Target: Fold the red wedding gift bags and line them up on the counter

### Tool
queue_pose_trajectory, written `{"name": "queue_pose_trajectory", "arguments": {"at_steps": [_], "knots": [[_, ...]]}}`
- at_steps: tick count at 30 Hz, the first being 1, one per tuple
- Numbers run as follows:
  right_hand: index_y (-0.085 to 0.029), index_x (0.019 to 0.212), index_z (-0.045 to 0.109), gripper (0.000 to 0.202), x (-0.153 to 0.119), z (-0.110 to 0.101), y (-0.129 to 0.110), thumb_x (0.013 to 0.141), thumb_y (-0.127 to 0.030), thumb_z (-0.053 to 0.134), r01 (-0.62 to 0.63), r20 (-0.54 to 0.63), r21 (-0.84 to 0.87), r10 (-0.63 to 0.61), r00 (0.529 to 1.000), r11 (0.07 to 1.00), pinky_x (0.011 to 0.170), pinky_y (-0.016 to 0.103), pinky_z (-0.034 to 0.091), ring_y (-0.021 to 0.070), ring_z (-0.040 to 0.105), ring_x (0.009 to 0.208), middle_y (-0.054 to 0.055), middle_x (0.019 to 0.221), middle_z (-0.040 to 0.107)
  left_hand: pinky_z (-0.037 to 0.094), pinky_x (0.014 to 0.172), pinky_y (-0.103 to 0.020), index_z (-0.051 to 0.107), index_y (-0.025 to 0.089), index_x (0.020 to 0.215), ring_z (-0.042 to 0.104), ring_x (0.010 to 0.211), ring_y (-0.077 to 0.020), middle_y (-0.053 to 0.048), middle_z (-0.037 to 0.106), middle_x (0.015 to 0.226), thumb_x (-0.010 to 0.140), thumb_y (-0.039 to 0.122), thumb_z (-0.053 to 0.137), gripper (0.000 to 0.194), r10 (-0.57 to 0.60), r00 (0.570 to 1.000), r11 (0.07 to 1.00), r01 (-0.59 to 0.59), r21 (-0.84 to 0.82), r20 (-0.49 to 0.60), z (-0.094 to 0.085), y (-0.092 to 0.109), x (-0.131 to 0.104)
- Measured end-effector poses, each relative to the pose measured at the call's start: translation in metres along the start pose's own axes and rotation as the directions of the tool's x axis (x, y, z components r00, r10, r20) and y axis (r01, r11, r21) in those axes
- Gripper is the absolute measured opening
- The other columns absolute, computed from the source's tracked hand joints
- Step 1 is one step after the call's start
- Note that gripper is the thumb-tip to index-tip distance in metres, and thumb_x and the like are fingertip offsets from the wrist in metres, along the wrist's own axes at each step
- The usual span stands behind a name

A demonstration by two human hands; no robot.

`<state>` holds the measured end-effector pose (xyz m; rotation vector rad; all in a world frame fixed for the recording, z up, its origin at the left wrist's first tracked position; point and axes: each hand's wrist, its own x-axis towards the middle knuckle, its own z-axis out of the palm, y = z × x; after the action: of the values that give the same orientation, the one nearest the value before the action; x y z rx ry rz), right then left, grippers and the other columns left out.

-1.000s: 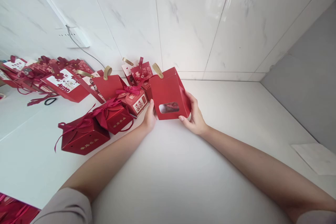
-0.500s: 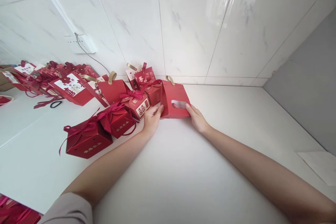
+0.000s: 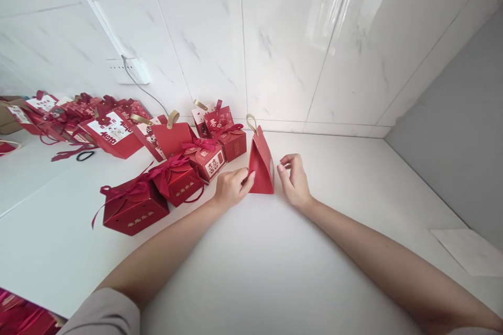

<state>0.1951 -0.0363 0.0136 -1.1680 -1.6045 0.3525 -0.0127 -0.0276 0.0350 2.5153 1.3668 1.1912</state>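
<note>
A red gift box [image 3: 261, 167] with a sloped top and a gold loop handle [image 3: 252, 123] stands upright on the white table [image 3: 251, 251], its narrow triangular end towards me. My left hand [image 3: 232, 187] grips its left edge near the bottom, thumb on the end face. Just right of the box is my right hand [image 3: 294, 180], off it, fingers curled and apart from the thumb with nothing between them. Left of my left hand sits a red box with a white double-happiness panel [image 3: 209, 159] and a ribbon bow.
Two dark red boxes with bows [image 3: 135, 207] stand at the front left. More red gift boxes [image 3: 106, 128] crowd the left along the tiled wall [image 3: 283, 52], below a socket [image 3: 129, 71] with a cable. A white sheet [image 3: 467, 251] lies far right.
The red gift box has been turned so its triangular end faces me, and it sits slightly nearer. My right hand has let go of it; my left hand keeps its hold.
</note>
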Motion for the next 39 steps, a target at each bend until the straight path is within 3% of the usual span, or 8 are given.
{"name": "queue_pose_trajectory", "arguments": {"at_steps": [4,8,14,20,27,31,35,39], "knots": [[-0.022,0.083,0.053,0.029,-0.003,-0.002,-0.006,0.098,-0.044,0.041,0.221,0.248,-0.286,-0.151,0.957,0.932,0.064,0.031,0.041,0.0175,0.056,0.065,0.004,0.077,0.06,0.025,0.056,-0.029,0.055,0.02,0.059,0.045,0.05,-0.0136,-0.003,0.058,0.056,0.089,0.037,0.051,0.035,0.036,0.997,0.992,-0.045,0.118,0.073,0.003,-0.004,0.001],[-0.021,0.083,0.055,0.033,-0.001,0.001,-0.004,0.101,-0.038,0.034,0.277,0.329,-0.455,-0.13,0.935,0.846,0.061,0.03,0.036,0.0178,0.057,0.063,0.005,0.077,0.065,0.029,0.057,-0.029,0.063,0.021,0.065,0.052,0.053,-0.0151,-0.005,0.066,0.061,0.091,0.041,0.049,0.036,-0.029,0.991,0.977,0.0,0.212,0.131,0.006,-0.005,-0.001],[-0.021,0.088,0.054,0.028,0.001,-0.002,0.001,0.102,-0.034,0.034,0.306,0.487,-0.476,-0.043,0.872,0.825,0.06,0.028,0.036,0.0168,0.061,0.065,0.004,0.083,0.068,0.027,0.056,-0.031,0.068,0.02,0.069,0.056,0.052,-0.0199,-0.008,0.064,0.057,0.092,0.049,0.045,0.044,-0.119,0.947,0.963,0.037,0.267,0.298,0.006,-0.009,-0.001],[-0.02,0.086,0.055,0.033,0.003,-0.003,0.001,0.103,-0.034,0.031,0.286,0.493,-0.503,-0.001,0.87,0.816,0.059,0.029,0.035,0.0179,0.062,0.066,0.005,0.082,0.068,0.028,0.056,-0.031,0.069,0.019,0.069,0.057,0.054,-0.0199,-0.008,0.065,0.059,0.093,0.049,0.044,0.047,-0.084,0.934,0.97,-0.002,0.242,0.346,0.008,-0.014,0.001],[-0.019,0.088,0.056,0.031,0.004,0.0,0.003,0.103,-0.029,0.031,0.29,0.528,-0.505,0.025,0.849,0.813,0.061,0.026,0.036,0.0144,0.061,0.067,0.004,0.084,0.068,0.032,0.058,-0.029,0.064,0.019,0.065,0.057,0.058,-0.0172,-0.004,0.067,0.063,0.087,0.047,0.054,0.037,-0.134,0.876,0.982,0.053,0.183,0.463,0.007,-0.014,0.005],[-0.018,0.087,0.056,0.032,0.002,0.0,0.002,0.103,-0.029,0.03,0.298,0.522,-0.535,0.032,0.852,0.791,0.061,0.026,0.034,0.0143,0.061,0.067,0.005,0.084,0.069,0.034,0.059,-0.028,0.066,0.019,0.068,0.06,0.06,-0.0169,-0.004,0.068,0.065,0.09,0.045,0.05,0.038,-0.119,0.877,0.98,0.03,0.196,0.465,0.005,-0.011,0.005],[-0.017,0.087,0.058,0.035,-0.003,0.0,-0.004,0.102,-0.031,0.03,0.311,0.511,-0.571,0.032,0.859,0.76,0.058,0.028,0.03,0.0168,0.063,0.067,0.006,0.083,0.07,0.036,0.06,-0.03,0.069,0.017,0.071,0.065,0.063,-0.0203,-0.009,0.071,0.067,0.097,0.045,0.034,0.052,-0.111,0.898,0.947,-0.034,0.319,0.425,0.005,-0.006,0.001],[-0.016,0.089,0.06,0.035,-0.008,0.003,-0.015,0.1,-0.032,0.031,0.316,0.496,-0.634,0.058,0.866,0.706,0.053,0.029,0.025,0.0189,0.065,0.065,0.007,0.082,0.071,0.04,0.061,-0.033,0.074,0.012,0.076,0.069,0.066,-0.0256,-0.017,0.073,0.072,0.096,0.037,0.033,0.051,-0.153,0.905,0.883,-0.056,0.467,0.397,0.006,0.004,-0.001]]}}
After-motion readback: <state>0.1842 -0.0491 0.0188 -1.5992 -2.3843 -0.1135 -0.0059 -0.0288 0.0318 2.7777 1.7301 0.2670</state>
